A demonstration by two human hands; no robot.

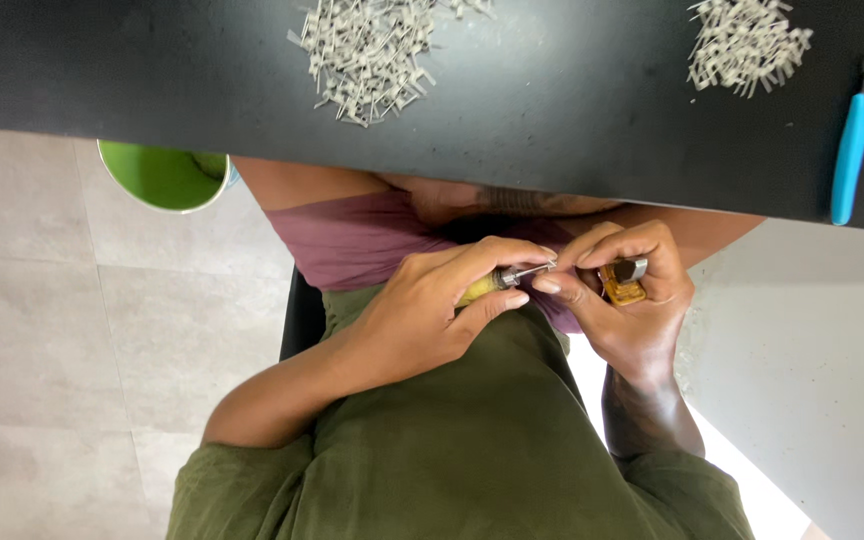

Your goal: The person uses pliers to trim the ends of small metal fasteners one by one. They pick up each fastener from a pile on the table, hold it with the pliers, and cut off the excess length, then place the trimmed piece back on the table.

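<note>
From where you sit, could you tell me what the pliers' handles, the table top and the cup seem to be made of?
The pliers have smooth light-blue grips, probably plastic or rubber sleeves, with a grey, seemingly metal head. The table top is matt black with fine speckles, possibly laminate or a mat. The cup is glossy green inside with a thin pale rim, likely plastic or glazed ceramic.

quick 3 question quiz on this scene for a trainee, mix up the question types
1. True or false: the blue-handled pliers lie on the black table.
2. What does the left hand hold? A: yellow-handled tool. B: orange piece. C: pliers.
3. Fill in: the cup below the table edge is coloured ____.
Key: 1 true; 2 A; 3 green.
</note>
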